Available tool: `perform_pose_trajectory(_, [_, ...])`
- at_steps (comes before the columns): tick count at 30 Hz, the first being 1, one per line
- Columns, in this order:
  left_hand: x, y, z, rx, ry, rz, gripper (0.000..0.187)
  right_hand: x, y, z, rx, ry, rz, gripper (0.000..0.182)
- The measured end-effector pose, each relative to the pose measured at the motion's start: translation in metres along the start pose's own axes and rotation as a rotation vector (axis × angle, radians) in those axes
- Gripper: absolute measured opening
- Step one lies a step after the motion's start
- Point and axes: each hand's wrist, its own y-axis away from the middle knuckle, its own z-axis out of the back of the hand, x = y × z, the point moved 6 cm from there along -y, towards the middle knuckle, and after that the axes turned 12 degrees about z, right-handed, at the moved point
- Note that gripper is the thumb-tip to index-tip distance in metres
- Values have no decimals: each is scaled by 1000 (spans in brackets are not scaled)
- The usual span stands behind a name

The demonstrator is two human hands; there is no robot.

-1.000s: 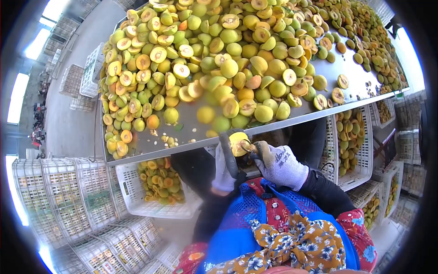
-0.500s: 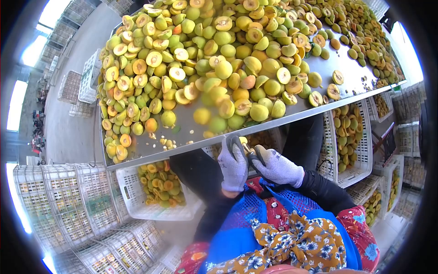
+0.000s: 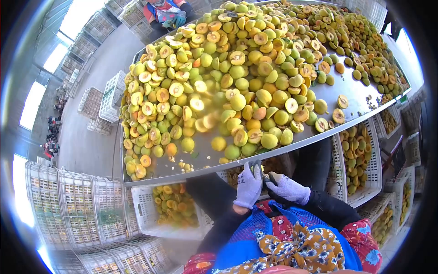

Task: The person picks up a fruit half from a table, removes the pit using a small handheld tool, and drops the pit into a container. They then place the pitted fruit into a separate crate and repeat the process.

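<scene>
My left hand (image 3: 249, 187), in a light lavender glove with dark fingertips, is closed just below the near edge of the metal table (image 3: 200, 172). A small yellowish bit of an apricot shows at its fingertips; most of it is hidden. Right beside it, my right hand (image 3: 290, 188), gloved alike, is closed with its fingertips close to the left hand's. What it grips is hidden by the fingers. Beyond my hands, a large heap of yellow-green apricots (image 3: 237, 101), many halved with the cut face showing, covers much of the table.
White crates of apricots stand below the table, one at left (image 3: 148, 214) and one at right (image 3: 375, 171). Stacked wire-sided crates (image 3: 77, 205) fill the left. A co-worker's gloved hand (image 3: 179, 19) shows across the table. Small loose pits (image 3: 185, 165) lie near the table's edge.
The view has shifted, so the table and my hands sit lower and further right, and a co-worker has come into view. My hands stay together; less of the yellow apricot shows.
</scene>
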Motion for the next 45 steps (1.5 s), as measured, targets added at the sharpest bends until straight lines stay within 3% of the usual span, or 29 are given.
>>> perform_pose_trajectory(3, [-12,6,3,67,158,-14,24,21,4,4,19,-449,-204,27])
perform_pose_trajectory(5, [-14,10,3,-20,124,-128,26,28,9,5,38,-701,-341,27])
perform_pose_trajectory(6, [-14,10,2,-64,109,-186,26,23,5,9,21,-382,-117,26])
perform_pose_trajectory(8, [-3,1,-10,70,-28,-186,27,10,8,3,-16,268,312,24])
perform_pose_trajectory(9, [3,-2,-16,136,-98,-185,27,11,11,1,53,364,274,21])
perform_pose_trajectory(12, [15,-2,-23,49,-118,-262,27,16,11,6,40,-135,-141,21])
perform_pose_trajectory(13, [0,3,-11,48,48,-66,24,12,15,3,80,-207,-95,25])
perform_pose_trajectory(14, [-5,7,-11,40,36,-43,24,7,18,1,122,-282,-53,30])
perform_pose_trajectory(16, [-5,11,-10,67,18,-35,23,20,22,-1,53,-596,-326,36])
perform_pose_trajectory(18, [7,5,-18,93,-83,-258,29,22,24,-1,-33,-506,-331,39])
perform_pose_trajectory(21, [18,1,-19,109,40,-184,30,-25,15,-24,-203,-151,-157,41])
perform_pose_trajectory(23, [19,4,-18,99,116,-104,32,-3,20,-19,-213,124,27,42])
perform_pose_trajectory(24, [15,9,-17,114,202,-101,33,-2,26,-17,-238,112,-132,40])
perform_pose_trajectory(27, [16,27,-16,90,228,-147,30,12,44,-22,-222,281,-148,35])
perform_pose_trajectory(29, [23,35,-13,78,227,-184,25,28,54,-25,-193,302,-148,35])
perform_pose_trajectory(30, [10,48,-4,140,377,-61,24,14,56,-37,-249,392,-27,32])
perform_pose_trajectory(32, [32,51,-7,151,336,-71,23,28,62,-44,-231,490,-3,29])
perform_pose_trajectory(34, [53,54,-9,116,341,-100,25,36,67,-50,-247,524,-18,29])
perform_pose_trajectory(38, [97,51,-11,198,713,41,27,29,77,-51,-332,492,-57,30])
perform_pose_trajectory(40, [94,49,-3,126,577,-170,26,32,82,-51,-318,490,-43,31])
perform_pose_trajectory(41, [86,53,5,4,321,-388,26,38,84,-51,-290,487,-44,31])
perform_pose_trajectory(43, [74,59,5,352,770,-30,26,40,82,-55,-258,482,-20,31])
perform_pose_trajectory(45, [69,55,5,175,651,-210,36,47,81,-53,-264,516,56,28])
